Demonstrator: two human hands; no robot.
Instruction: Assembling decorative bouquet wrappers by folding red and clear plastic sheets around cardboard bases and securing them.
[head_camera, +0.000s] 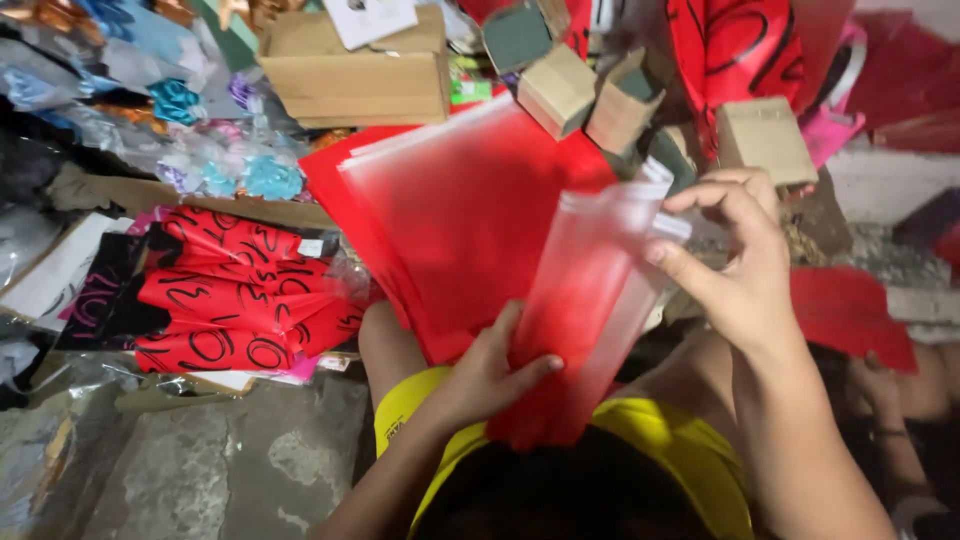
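We've got open floor (230, 470) only at lower left, bare concrete w/ room for a hand to pass beside the knee. Upper left is blocked by a heap of ribbon bows (215, 165) and a cardboard box (360, 75), mid left by a stack of red printed bags (235, 300). Center is filled by red sheets (450, 210), w/ small boxes (610, 95) crowding the top and a red cloth (850, 310) at right, so approx no gap there.
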